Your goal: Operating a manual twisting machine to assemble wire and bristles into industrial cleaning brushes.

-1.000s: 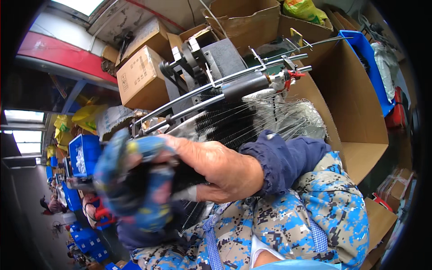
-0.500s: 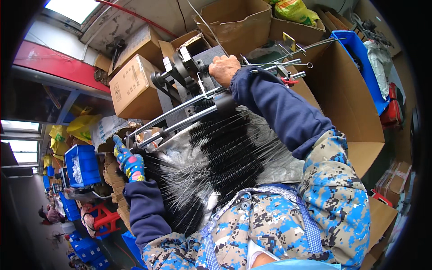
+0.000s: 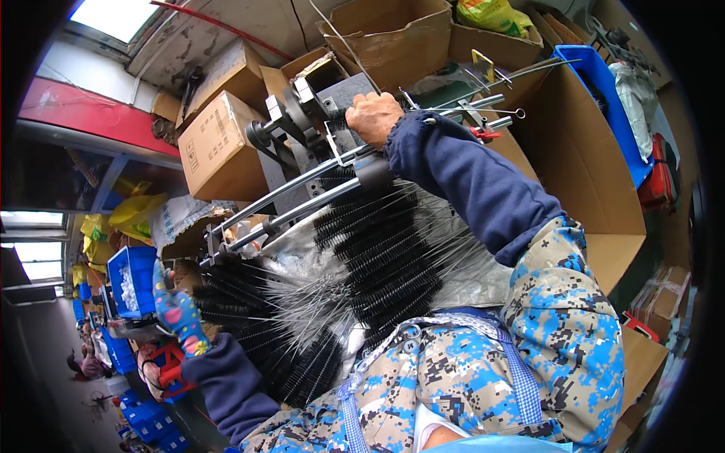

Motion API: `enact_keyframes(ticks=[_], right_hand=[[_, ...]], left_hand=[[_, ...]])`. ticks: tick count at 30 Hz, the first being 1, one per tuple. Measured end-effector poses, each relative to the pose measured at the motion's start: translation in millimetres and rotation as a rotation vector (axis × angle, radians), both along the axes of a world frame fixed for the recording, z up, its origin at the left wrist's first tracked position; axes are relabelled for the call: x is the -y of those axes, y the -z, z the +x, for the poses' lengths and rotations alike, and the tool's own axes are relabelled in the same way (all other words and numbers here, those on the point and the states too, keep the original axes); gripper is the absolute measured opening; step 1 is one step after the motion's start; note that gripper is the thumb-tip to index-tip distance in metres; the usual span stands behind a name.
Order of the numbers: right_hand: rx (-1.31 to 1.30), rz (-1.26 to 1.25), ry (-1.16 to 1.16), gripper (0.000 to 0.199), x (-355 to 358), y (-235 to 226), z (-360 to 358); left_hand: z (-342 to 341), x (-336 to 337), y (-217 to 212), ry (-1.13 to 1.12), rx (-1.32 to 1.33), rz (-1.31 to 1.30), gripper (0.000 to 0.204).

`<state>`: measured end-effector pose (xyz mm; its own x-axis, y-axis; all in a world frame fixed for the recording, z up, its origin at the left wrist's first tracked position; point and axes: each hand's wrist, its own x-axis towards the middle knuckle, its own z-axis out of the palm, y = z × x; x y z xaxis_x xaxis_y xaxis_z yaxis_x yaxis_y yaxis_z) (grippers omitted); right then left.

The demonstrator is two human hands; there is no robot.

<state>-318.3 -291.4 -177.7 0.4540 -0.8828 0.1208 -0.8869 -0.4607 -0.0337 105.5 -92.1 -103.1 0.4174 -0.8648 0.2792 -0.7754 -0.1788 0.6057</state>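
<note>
My right hand [image 3: 375,119], bare, is closed in a fist at the top of a metal bench machine [image 3: 293,124] with round dark wheels. What its fingers hold is hidden; a dark, bristly-looking piece shows beside it. My left hand [image 3: 180,313], in a blue glove with coloured dots, is away from the machine at the left, fingers stretched upward and seemingly holding nothing. Between my arms lies a thick pile of black wire brushes [image 3: 389,260] with thin metal stems. More black brushes [image 3: 238,291] lie closest to my left hand. Two parallel metal rods [image 3: 302,204] cross in front of the machine.
A closed carton [image 3: 220,147] stands left of the machine, and a large open carton [image 3: 581,151] at the right. Beyond my left hand is a blue bin [image 3: 136,279] with small white pieces. Another blue bin [image 3: 604,113] sits far right.
My left hand has moved left and down, away from the end of the metal rods, uncovering the black brushes there. My right hand stays closed at the machine.
</note>
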Motion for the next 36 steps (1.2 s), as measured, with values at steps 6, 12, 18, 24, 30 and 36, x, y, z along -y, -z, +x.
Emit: enact_keyframes(ticks=[6,12,18,24,30,36], right_hand=[[0.033,-0.029,-0.039,0.018,7.8,6.5,-0.9],[0.024,-0.063,-0.027,0.016,8.0,5.9,-0.3],[0.120,-0.087,-0.095,0.018,33.1,23.3,-5.1],[-0.056,-0.167,0.097,0.019,28.4,20.2,-11.3],[0.127,0.086,0.267,0.053,-16.9,9.8,-87.8],[0.212,0.033,0.237,0.045,-16.9,15.2,-50.1]], left_hand=[[-24.0,-11.3,-53.1,0.123,0.232,-0.243,0.063],[-40.6,-19.7,-77.9,0.193,-0.044,-0.395,0.061],[-80.1,-17.7,-62.7,0.230,-0.058,-0.235,0.060],[-71.2,-18.7,-76.3,0.279,-0.028,-0.284,0.056],[8.5,-53.3,-92.9,0.134,-0.102,-0.439,0.050],[-32.2,-19.1,-74.6,0.538,-0.425,-0.354,0.052]])
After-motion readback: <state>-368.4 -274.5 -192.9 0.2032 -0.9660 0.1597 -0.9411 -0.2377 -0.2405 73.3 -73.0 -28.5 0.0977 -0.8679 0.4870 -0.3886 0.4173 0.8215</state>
